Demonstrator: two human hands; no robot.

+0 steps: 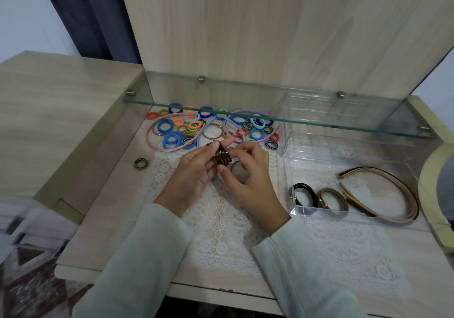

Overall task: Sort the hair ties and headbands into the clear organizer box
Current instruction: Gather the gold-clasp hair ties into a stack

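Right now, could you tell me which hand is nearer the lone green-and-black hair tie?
Left. The left hand is just right of the hair tie; the right hand lies farther right.

My left hand [194, 170] and right hand [248, 173] pinch a bundle of brown elastic hair ties with gold beads [221, 158] above the white lace mat [221, 231], left of the clear plastic organizer box [319, 211]. Loose colourful fabric hair ties [172, 134] lie farther back.

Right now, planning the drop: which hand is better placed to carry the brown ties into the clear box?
Likely the right hand: it pinches the brown ties and the clear box stands on its side; the left hand is farther.
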